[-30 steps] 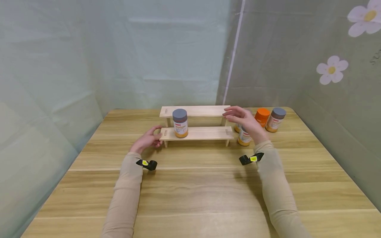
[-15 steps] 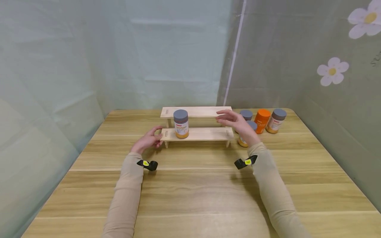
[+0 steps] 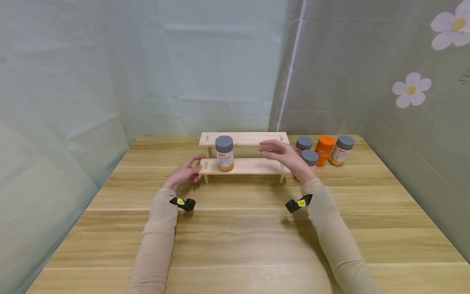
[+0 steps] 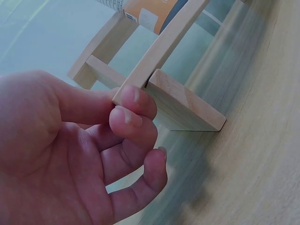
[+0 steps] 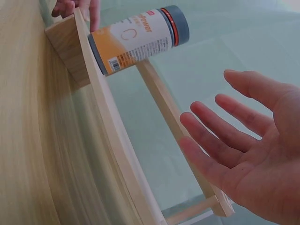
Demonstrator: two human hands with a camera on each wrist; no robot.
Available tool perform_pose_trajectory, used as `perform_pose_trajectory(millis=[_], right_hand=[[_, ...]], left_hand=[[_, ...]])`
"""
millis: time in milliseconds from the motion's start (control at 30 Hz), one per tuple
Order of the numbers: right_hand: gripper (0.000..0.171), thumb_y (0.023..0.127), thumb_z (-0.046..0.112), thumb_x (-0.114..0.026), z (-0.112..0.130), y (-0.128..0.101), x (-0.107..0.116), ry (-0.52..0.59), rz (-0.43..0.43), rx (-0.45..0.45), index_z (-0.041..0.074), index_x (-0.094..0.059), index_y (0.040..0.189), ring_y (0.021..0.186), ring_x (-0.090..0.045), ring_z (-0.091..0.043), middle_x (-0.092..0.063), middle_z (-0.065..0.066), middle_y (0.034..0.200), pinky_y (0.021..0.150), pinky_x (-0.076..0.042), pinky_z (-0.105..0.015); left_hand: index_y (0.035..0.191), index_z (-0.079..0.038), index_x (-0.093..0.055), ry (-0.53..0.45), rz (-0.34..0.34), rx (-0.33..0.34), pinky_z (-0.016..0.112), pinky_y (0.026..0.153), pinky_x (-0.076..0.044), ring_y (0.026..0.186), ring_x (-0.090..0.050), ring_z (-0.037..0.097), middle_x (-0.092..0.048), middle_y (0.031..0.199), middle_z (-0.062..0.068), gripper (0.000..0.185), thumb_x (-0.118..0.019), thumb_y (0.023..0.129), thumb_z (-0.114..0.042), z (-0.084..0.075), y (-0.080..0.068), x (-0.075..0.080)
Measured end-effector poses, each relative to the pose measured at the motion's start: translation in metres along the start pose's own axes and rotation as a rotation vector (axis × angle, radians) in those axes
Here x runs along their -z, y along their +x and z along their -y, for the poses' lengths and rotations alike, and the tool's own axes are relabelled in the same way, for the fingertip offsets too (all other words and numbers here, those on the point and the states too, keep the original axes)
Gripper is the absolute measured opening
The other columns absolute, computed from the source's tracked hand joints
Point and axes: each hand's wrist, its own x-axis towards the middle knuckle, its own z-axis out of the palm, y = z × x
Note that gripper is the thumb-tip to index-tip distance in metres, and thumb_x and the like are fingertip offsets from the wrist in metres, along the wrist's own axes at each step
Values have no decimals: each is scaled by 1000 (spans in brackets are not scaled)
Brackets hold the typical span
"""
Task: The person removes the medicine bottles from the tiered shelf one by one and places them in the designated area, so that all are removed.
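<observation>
A two-tier wooden rack stands at the back middle of the table. On its lower board stands a jar with a grey lid and an orange and white label, also visible in the right wrist view as jar. My left hand pinches the left end of the lower board; the left wrist view shows the left hand with curled fingers on the rack. My right hand hovers over the right part of the lower board, fingers straight, holding nothing; the right hand shows a bare palm.
Right of the rack stand two grey-lidded jars, an orange jar and another grey-lidded jar. Cloth walls close in the wooden table at the back and on both sides.
My right hand has moved left from the group of jars to above the lower board, nearer the jar on the rack. The left hand has stayed at the board's left end.
</observation>
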Motion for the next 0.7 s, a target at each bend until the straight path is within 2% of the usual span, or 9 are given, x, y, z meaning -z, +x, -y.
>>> perform_pose_trajectory(millis=[167, 333, 500, 700], right_hand=[[49, 96, 22, -61, 1, 1, -4, 4, 7, -18, 12, -48, 142, 128, -53, -28, -55, -15, 138, 110, -39, -46], [52, 95, 24, -62, 0, 4, -9, 9, 14, -46, 12, -46, 143, 132, -50, -28, -52, -16, 142, 113, -34, -49], [52, 95, 16, -62, 0, 8, -17, -7, 37, -9, 5, -44, 143, 131, -51, -33, -51, -22, 141, 111, -38, -49], [51, 95, 14, -61, 2, 11, -26, -5, 51, 1, 7, -45, 143, 131, -50, -33, -53, -18, 140, 109, -41, -47]], left_hand=[[154, -7, -12, 8, -2, 22, 21, 58, -44, 57, -49, 5, -53, 68, -3, 55, -36, 105, -13, -3, -1, -1], [154, -8, -13, 11, 0, 27, 21, 58, -44, 57, -49, 5, -53, 68, -4, 54, -36, 105, -14, -2, 0, 0], [153, -8, -12, 10, 2, 27, 21, 58, -44, 57, -49, 4, -53, 67, -4, 54, -36, 105, -14, -1, 0, 0], [153, -8, -13, 1, -3, 24, 21, 58, -43, 57, -49, 5, -53, 67, -4, 54, -36, 105, -14, -2, -1, 0]])
